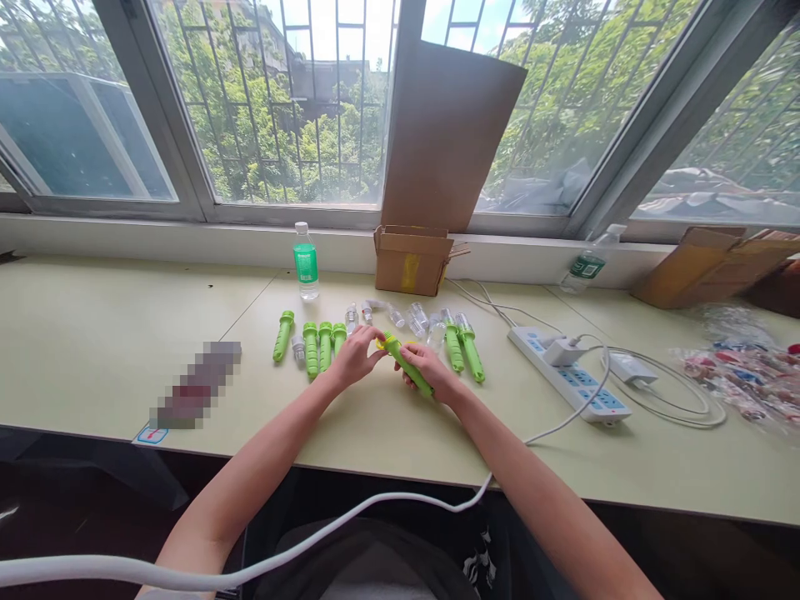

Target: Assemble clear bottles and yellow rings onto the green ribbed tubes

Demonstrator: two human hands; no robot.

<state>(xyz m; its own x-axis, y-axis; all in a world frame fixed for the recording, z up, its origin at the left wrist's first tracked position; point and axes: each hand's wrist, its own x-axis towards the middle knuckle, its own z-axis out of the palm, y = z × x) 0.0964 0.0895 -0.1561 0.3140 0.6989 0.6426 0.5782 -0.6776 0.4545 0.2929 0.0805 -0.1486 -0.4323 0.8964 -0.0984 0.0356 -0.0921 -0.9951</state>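
Note:
My right hand [431, 372] is wrapped round a ribbed green tube-shaped handle [409, 367], which it holds tilted above the table. At the handle's upper end, the thumb and fingers of my left hand [355, 358] pinch close together. A bit of yellow [381, 343] shows by those fingertips; its shape is partly hidden. Left of my hands stand or lie several similar green handles [311, 350], with one [283, 336] set apart. Two more green handles with clear tops [470, 348] lie to the right. Clear plastic pieces [417, 318] are scattered behind my hands.
A water bottle [306, 262] and an open cardboard box [409, 262] stand at the back. On the right are a power strip [568, 375] with chargers and cables, another bottle [587, 265] and plastic-wrapped items [743, 375]. A white cable [375, 500] crosses in front of me.

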